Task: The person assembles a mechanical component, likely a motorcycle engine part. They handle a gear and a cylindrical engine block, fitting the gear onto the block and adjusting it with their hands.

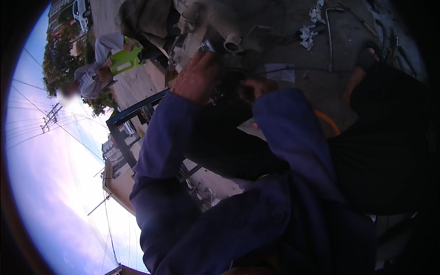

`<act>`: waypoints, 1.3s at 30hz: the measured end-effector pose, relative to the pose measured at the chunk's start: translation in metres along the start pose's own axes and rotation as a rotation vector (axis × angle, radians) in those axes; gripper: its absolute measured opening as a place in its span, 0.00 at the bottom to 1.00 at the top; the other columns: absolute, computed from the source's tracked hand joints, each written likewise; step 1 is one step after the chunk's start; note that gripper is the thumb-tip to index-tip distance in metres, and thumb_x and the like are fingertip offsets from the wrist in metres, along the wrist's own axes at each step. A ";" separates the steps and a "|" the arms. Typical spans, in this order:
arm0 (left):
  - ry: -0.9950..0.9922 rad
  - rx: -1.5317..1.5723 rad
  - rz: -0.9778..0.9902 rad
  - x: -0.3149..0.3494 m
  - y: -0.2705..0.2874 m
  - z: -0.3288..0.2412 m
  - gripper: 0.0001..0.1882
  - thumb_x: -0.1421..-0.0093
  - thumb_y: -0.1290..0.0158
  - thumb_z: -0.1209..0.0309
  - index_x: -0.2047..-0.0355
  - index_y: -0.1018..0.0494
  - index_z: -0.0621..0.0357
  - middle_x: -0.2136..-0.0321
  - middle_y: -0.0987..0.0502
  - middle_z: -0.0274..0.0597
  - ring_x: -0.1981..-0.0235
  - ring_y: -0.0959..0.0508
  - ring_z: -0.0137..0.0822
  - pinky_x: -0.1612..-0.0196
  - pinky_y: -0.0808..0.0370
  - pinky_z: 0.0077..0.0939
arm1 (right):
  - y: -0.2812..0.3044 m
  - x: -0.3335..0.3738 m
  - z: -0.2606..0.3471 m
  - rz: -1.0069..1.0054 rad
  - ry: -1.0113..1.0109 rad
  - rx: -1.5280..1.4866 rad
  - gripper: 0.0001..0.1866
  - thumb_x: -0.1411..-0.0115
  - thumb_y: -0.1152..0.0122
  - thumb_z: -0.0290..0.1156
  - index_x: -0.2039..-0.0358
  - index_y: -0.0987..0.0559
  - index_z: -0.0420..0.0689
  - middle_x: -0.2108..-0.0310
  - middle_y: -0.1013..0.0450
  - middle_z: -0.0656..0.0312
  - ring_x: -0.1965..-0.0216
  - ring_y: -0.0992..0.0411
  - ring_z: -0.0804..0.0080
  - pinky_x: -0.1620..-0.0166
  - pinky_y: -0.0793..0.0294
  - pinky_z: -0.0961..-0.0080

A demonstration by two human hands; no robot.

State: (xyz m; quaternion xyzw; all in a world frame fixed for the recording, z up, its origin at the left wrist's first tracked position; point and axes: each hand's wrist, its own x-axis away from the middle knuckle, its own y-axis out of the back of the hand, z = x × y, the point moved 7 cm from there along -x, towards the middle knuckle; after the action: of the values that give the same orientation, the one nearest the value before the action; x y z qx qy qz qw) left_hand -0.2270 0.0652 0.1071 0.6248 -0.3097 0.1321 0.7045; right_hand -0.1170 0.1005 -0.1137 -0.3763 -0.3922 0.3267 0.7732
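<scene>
My left hand reaches forward with its back up and fingers curled over. A small pale metallic piece shows just beyond its knuckles. My right hand is beside it, fingers bent inward and mostly in shadow. Between the two hands is a dark, bulky part, too dim to name. What either hand grips is hidden. Just past them lies a dusty ribbed hose with a round open end. A thin dark cable or rod runs off to the right of my right hand.
On the ground to the right are a bent metal bar, crumpled paper, a flat sheet and several dark tools. An orange curved hose lies near my leg. Another person with a green panel and a blue metal frame are leftward.
</scene>
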 end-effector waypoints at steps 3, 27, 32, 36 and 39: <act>0.042 -0.003 0.003 0.003 -0.004 0.004 0.14 0.45 0.40 0.72 0.57 0.21 0.57 0.48 0.28 0.45 0.43 0.31 0.47 0.41 0.28 0.39 | -0.010 0.027 0.051 -0.057 0.041 0.290 0.10 0.36 0.37 0.28 0.56 0.17 0.40 0.62 0.19 0.59 0.62 0.19 0.72 0.58 0.17 0.76; -0.096 0.055 -0.099 -0.002 0.004 -0.005 0.15 0.54 0.39 0.74 0.63 0.21 0.58 0.52 0.25 0.44 0.43 0.30 0.50 0.42 0.30 0.44 | -0.019 0.032 0.068 0.008 0.219 0.665 0.10 0.33 0.43 0.29 0.55 0.19 0.41 0.64 0.19 0.59 0.61 0.20 0.73 0.57 0.19 0.76; -0.086 0.076 -0.082 -0.004 -0.001 -0.002 0.16 0.56 0.38 0.72 0.64 0.21 0.56 0.53 0.25 0.43 0.42 0.30 0.50 0.41 0.31 0.45 | -0.009 0.019 0.032 0.034 0.118 0.352 0.13 0.33 0.44 0.30 0.50 0.21 0.43 0.61 0.20 0.61 0.60 0.21 0.71 0.56 0.21 0.73; -0.093 0.092 -0.106 -0.004 -0.003 0.001 0.14 0.54 0.37 0.71 0.64 0.20 0.54 0.53 0.24 0.40 0.43 0.29 0.47 0.42 0.30 0.45 | 0.000 0.005 0.004 0.069 0.240 0.030 0.11 0.35 0.38 0.28 0.54 0.21 0.38 0.64 0.21 0.58 0.66 0.21 0.74 0.62 0.19 0.79; -0.053 0.074 -0.057 -0.005 -0.003 -0.004 0.14 0.53 0.37 0.69 0.63 0.20 0.52 0.53 0.24 0.39 0.44 0.29 0.47 0.42 0.30 0.44 | 0.002 0.006 0.004 0.017 0.298 0.091 0.12 0.35 0.38 0.28 0.53 0.21 0.38 0.63 0.21 0.57 0.64 0.21 0.72 0.61 0.19 0.78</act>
State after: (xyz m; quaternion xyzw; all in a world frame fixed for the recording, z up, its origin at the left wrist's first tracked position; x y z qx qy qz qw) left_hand -0.2281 0.0694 0.1011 0.6622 -0.3054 0.1065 0.6759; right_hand -0.1177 0.1075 -0.1121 -0.3887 -0.2548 0.2909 0.8363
